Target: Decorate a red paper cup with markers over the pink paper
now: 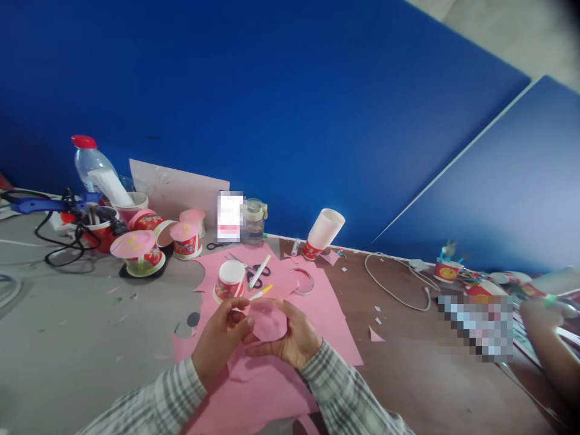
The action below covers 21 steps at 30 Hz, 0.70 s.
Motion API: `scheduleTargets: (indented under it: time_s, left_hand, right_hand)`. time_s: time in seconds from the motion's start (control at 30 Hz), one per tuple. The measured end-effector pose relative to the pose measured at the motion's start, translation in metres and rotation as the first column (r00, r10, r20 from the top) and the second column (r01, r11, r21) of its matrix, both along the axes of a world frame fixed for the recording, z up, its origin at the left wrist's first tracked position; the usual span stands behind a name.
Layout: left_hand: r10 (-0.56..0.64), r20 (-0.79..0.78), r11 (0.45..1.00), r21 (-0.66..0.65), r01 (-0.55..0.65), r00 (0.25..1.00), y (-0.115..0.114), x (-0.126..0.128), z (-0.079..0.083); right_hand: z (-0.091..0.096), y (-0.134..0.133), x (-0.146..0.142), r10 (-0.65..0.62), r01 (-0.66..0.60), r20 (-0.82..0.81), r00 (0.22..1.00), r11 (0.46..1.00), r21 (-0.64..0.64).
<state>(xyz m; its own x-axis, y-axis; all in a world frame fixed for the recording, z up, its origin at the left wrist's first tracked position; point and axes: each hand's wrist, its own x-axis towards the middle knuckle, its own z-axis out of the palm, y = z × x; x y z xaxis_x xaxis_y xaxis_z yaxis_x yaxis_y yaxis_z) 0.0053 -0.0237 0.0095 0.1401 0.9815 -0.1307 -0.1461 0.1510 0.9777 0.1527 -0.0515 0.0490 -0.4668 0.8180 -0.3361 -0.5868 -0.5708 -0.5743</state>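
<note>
Between my two hands is a small pink paper disc [270, 321] with a roughly cut, rounded edge. My left hand [223, 336] pinches its left side, and my right hand [296, 334] curls round its right edge with the thumb on top. Below the hands lies a large pink paper sheet [333, 329]. Just beyond them a red and white paper cup [231, 281] stands upside down on the sheet. Beside it are black-handled scissors [256, 277], a white marker [260, 271], a yellow-capped marker [261, 292] and a tape ring [310, 281].
Decorated cups with pink paper tops [136, 251] stand at the left, near a bottle [95, 163] and a tangle of black cable [67, 226]. Stacked white cups [327, 228] lean at the back. A white cord [394, 290] and a co-worker's arm [546, 338] are on the right.
</note>
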Motion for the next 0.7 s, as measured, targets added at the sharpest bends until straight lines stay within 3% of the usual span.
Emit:
scheduleTargets:
  time_s: [0.1,0.17,0.23,0.3,0.37,0.43,0.5,0.57,0.7]
  left_hand:
    - [0.032,0.038,0.996,0.087,-0.035,0.999,-0.002,-0.001,0.002]
    - [0.143,0.01,0.975,0.169,-0.143,0.99,-0.002,-0.004,0.006]
    - [0.243,-0.062,0.934,0.284,-0.216,0.968,-0.002,-0.008,0.012]
    - [0.297,-0.133,0.883,0.416,-0.218,0.946,0.0,-0.013,0.018]
    - [0.335,-0.16,0.834,0.509,-0.214,0.928,0.003,-0.017,0.022]
    - [0.4,-0.181,0.784,0.576,-0.233,0.898,0.009,-0.022,0.022]
    - [0.489,-0.23,0.731,0.634,-0.251,0.842,0.017,-0.027,0.017]
    - [0.527,-0.288,0.703,0.676,-0.22,0.8,0.027,-0.031,0.01]
    - [0.482,-0.38,0.721,0.684,-0.111,0.789,0.041,-0.032,-0.007]
  right_hand:
    - [0.0,0.003,0.004,-0.019,0.019,0.05,0.999,1.0,0.001]
    - [0.004,0.008,0.009,-0.149,0.143,0.145,0.978,0.988,0.055]
    - [0.015,0.017,0.012,-0.344,0.29,0.291,0.893,0.933,0.213]
    - [0.029,0.03,0.009,-0.522,0.303,0.433,0.735,0.824,0.48]
    - [0.042,0.047,-0.001,-0.669,0.111,0.543,0.507,0.676,0.728]
    - [0.049,0.064,-0.016,-0.775,-0.163,0.551,0.309,0.528,0.833]
    - [0.048,0.078,-0.032,-0.806,-0.362,0.538,0.247,0.438,0.823]
    - [0.041,0.086,-0.044,-0.801,-0.488,0.556,0.223,0.402,0.775]
    - [0.026,0.092,-0.053,-0.785,-0.642,0.588,0.195,0.351,0.682]
